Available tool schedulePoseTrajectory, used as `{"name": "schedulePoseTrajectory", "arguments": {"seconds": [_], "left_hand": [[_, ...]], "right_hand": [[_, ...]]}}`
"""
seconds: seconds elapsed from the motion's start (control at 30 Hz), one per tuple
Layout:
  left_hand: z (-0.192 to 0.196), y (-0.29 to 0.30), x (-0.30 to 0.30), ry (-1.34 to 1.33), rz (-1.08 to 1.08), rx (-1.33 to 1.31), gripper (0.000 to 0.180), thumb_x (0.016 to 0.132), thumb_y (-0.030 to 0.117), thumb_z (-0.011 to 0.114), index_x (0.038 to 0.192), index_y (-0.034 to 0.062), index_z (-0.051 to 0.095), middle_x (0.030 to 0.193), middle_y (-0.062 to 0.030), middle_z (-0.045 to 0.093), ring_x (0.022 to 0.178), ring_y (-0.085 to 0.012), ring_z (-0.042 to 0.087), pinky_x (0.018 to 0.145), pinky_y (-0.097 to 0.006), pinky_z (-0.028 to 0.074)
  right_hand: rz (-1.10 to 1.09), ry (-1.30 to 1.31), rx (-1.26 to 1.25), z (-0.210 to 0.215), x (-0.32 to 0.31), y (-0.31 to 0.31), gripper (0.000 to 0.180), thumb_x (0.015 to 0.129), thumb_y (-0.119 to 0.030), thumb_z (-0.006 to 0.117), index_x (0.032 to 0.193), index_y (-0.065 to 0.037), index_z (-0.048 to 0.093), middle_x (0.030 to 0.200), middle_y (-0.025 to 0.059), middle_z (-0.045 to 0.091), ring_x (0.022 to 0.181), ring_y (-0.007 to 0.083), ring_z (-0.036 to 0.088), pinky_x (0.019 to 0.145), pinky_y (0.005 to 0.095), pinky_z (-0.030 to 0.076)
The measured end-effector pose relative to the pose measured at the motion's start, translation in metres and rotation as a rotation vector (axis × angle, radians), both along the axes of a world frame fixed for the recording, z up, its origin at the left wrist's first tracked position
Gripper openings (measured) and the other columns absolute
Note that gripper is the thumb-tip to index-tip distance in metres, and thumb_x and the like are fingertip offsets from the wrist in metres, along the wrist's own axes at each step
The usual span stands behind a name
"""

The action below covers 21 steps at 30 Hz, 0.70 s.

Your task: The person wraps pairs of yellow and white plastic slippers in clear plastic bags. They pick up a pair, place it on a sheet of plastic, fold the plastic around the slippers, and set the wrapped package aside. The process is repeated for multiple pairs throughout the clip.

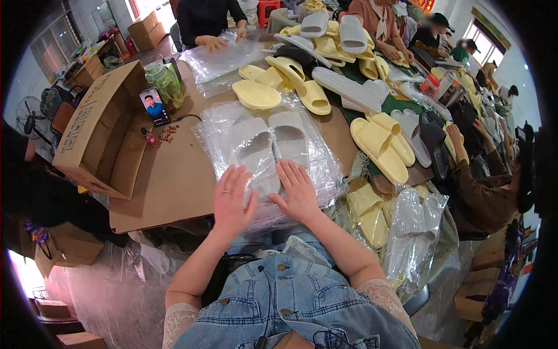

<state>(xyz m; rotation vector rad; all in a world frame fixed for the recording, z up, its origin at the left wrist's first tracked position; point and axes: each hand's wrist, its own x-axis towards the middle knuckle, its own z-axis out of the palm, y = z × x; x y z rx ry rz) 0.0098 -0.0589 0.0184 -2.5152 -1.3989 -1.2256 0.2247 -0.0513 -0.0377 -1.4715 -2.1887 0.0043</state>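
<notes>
A pair of light grey slide slippers (289, 135) lies side by side on a stack of clear plastic bags (323, 166) at the table's near edge. Whether the pair is inside the top bag or on it, I cannot tell. My left hand (232, 195) is over the near end of the left slipper, fingers stretched out and a ring on one of them. Flat beside it, my right hand (297, 192) rests at the near end of the right slipper with its fingers extended. Neither hand grips anything.
An open cardboard box (96, 131), a phone (153, 107) and a green-tinted jar (165, 84) stand on the left. Loose yellow slippers (379, 148) and grey ones pile up to the right. Bagged slippers (412, 227) lie at the near right. Other people work around the table.
</notes>
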Motion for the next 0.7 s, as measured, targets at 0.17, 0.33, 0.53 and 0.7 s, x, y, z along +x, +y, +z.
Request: {"name": "schedulePoseTrajectory", "arguments": {"seconds": [0.17,0.33,0.53,0.7], "left_hand": [[-0.029,0.02,0.029,0.117,-0.242,-0.111,0.052,0.095,0.026,0.062,0.143,0.0092,0.053,0.156,-0.0148,0.043,0.147,-0.0364,0.036,0.119,-0.052,0.029],[-0.058,0.035,0.028,0.082,-0.132,-0.249,0.049,0.101,0.032,0.051,0.146,0.0145,0.053,0.159,-0.0152,0.04,0.149,-0.0368,0.032,0.123,-0.054,0.019],[-0.065,0.038,0.026,0.043,0.019,-0.214,0.045,0.099,0.026,0.052,0.142,0.0121,0.056,0.159,-0.0161,0.039,0.148,-0.0398,0.031,0.121,-0.055,0.024],[-0.065,0.037,0.032,0.013,0.039,-0.189,0.042,0.098,0.022,0.052,0.138,0.0104,0.059,0.158,-0.0162,0.041,0.148,-0.0404,0.032,0.12,-0.055,0.027]], "right_hand": [[0.002,-0.031,-0.005,-0.003,0.002,0.001,0.08,0.094,-0.05,0.059,0.153,-0.001,0.038,0.158,0.0182,0.039,0.148,0.0359,0.034,0.124,0.0481,0.022],[0.025,0.039,-0.023,0.002,0.003,0.001,0.076,0.094,-0.048,0.06,0.152,-0.003,0.04,0.157,0.0174,0.041,0.148,0.0345,0.035,0.123,0.0481,0.023],[-0.063,0.099,0.041,-0.01,0.03,-0.002,0.068,0.096,-0.038,0.062,0.151,-0.003,0.041,0.157,0.0166,0.041,0.147,0.0364,0.036,0.121,0.0501,0.027],[-0.091,0.178,0.05,-0.008,0.034,-0.004,0.069,0.097,-0.034,0.062,0.151,0.002,0.039,0.158,0.0204,0.038,0.147,0.0388,0.034,0.121,0.0513,0.027]]}}
